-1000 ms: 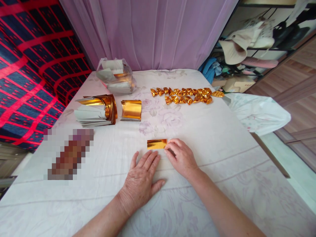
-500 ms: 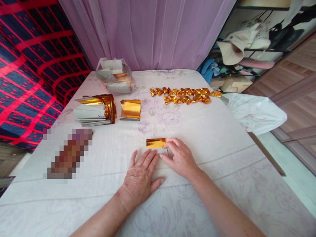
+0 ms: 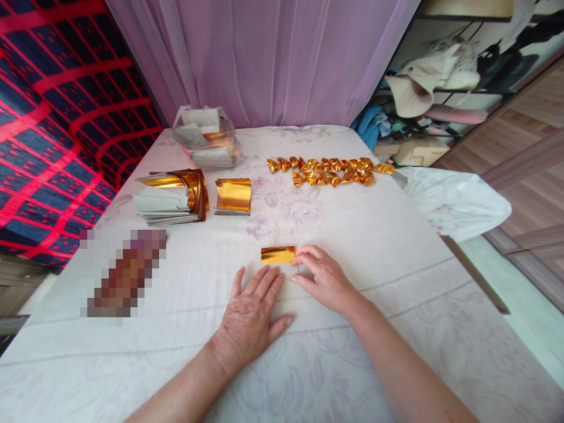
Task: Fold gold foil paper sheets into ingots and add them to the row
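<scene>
A small sheet of gold foil paper [image 3: 277, 255] lies on the tablecloth, its shiny gold strip facing up along the far side. A pale strip runs along its near side, hard to tell from the cloth. My left hand [image 3: 253, 317] rests flat with fingers spread, its fingertips against the near side of the sheet. At the right end of the sheet, my right hand [image 3: 324, 279] has bent fingers and thumb around the corner in a loose pinch. The fingers partly cover that corner.
Twisted gold foil pieces [image 3: 332, 171] lie in two rows at the back right. A small foil paper stack [image 3: 233, 195], a larger stack [image 3: 171, 200] and a clear bag of paper [image 3: 205, 138] stand back left. A blurred-out object [image 3: 127, 273] lies at the left.
My right thumb has shifted slightly right, away from the left fingertips. My left hand and the sheet have stayed in place.
</scene>
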Motion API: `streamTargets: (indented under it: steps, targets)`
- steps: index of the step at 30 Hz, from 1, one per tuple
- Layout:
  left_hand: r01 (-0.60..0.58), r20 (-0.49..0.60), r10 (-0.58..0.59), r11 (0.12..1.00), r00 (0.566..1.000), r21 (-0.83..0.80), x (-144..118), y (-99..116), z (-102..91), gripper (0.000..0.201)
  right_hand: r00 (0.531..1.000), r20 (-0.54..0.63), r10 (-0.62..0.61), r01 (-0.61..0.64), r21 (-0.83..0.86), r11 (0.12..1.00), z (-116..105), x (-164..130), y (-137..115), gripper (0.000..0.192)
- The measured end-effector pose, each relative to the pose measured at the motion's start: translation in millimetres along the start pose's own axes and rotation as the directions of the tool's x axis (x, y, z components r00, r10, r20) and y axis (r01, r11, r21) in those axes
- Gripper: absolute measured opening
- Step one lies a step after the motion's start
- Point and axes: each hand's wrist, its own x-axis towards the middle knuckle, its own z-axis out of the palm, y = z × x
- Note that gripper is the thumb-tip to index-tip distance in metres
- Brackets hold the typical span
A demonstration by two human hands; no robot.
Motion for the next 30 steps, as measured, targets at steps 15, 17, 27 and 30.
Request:
streamTargets:
  steps: [15,17,27,30]
  targets:
    - [-0.013,-0.024,0.015,0.998,1.0,0.066,-0.3,0.2,1.7,0.064,0.989,-0.14,0.038,-0.004,0.235,0.972,-10.1,-1.4,5.4,0.016]
    - [-0.014,-0.028,0.016,0.997,0.999,0.076,-0.5,0.2,2.3,0.064,0.974,-0.206,0.09,-0.048,0.202,0.978,-5.9,-2.9,-5.3,0.013]
    - [-0.022,-0.042,0.024,0.999,0.999,0.042,-1.1,-1.2,3.2,0.059,0.983,-0.185,0.011,-0.004,0.039,0.999,24.4,-10.1,-19.3,0.017]
    - [-0.016,-0.021,0.017,0.999,1.0,0.034,-0.6,-0.7,2.0,0.056,0.984,-0.177,0.02,-0.011,0.051,0.999,25.2,-10.5,-16.3,0.017]
